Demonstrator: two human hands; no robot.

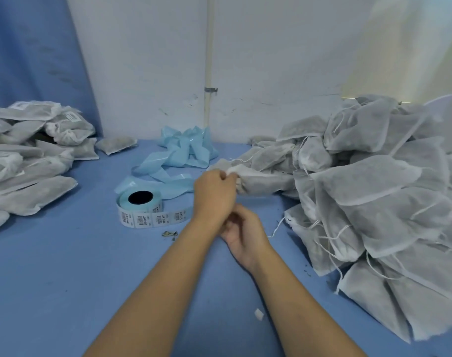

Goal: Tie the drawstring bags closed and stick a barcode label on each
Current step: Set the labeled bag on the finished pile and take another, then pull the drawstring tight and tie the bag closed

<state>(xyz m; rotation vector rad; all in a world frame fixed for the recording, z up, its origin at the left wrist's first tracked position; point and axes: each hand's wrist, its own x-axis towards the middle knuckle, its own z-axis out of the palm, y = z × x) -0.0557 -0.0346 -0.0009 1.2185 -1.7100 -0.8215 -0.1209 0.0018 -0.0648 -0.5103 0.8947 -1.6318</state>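
One grey drawstring bag point(266, 181) lies on its side on the blue counter point(65, 279), its gathered white mouth pinched by the left hand point(214, 191). Untied bags point(374, 202) with loose white strings are heaped at the right. Labelled bags point(32, 155) are stacked at the left. The label roll point(140, 200) lies flat, with a barcode strip point(155, 219) unwound in front of it.

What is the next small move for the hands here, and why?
Probably draw the bag clear of the pile: the left hand pinches its gathered mouth, yet its body lies against that pile. What the right hand holds is hidden.
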